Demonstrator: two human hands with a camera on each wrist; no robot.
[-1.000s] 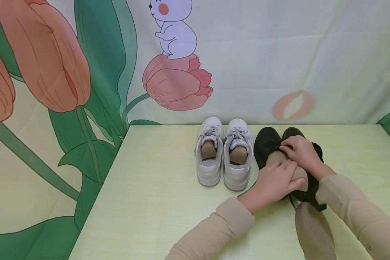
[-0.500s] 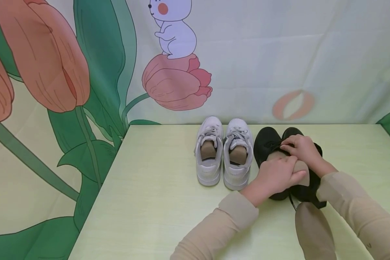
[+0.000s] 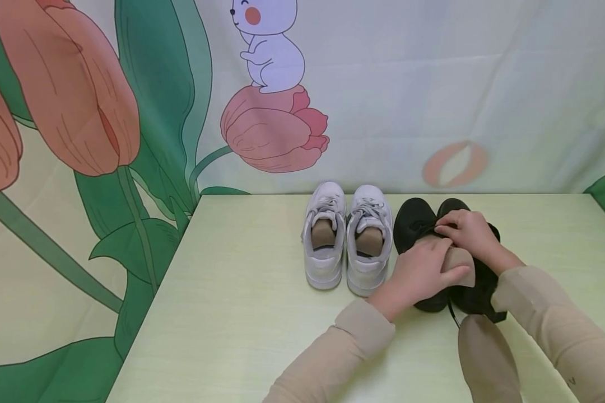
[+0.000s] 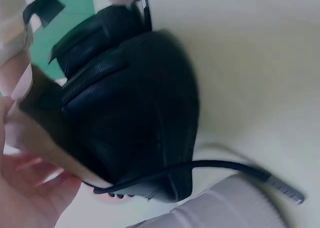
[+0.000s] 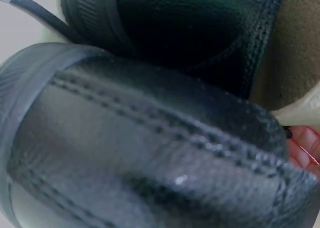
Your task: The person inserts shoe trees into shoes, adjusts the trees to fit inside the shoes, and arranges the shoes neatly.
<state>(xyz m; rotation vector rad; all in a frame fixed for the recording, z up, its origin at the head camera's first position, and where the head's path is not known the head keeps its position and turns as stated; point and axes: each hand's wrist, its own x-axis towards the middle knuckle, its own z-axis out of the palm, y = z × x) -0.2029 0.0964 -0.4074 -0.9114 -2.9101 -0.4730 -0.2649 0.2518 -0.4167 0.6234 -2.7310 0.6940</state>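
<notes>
A pair of black lace-up shoes stands on the table's right half. From the left black shoe (image 3: 414,218) rises a beige-brown insole (image 3: 460,264), its near end above the opening. My left hand (image 3: 420,271) grips this insole, thumb on the near side; the left wrist view also shows the left hand (image 4: 35,193) on it. My right hand (image 3: 469,232) pinches the front of the left shoe's opening, by the laces; whether tongue or lace is hidden. Its forearm crosses the right black shoe (image 3: 471,291). Black heels fill the right wrist view, with the insole (image 5: 297,47) at its edge.
White sneakers (image 3: 324,268) stand to the left, a brown piece inside each. A second brown insole (image 3: 489,358) lies nearer on the table (image 3: 232,313). A loose black lace (image 4: 225,164) trails from the shoe. A printed cloth (image 3: 383,112) hangs behind the table.
My left hand has shifted slightly along the insole, first up and right, then back left. The insole's near end has lifted and tilted a little. The right hand has barely moved.
</notes>
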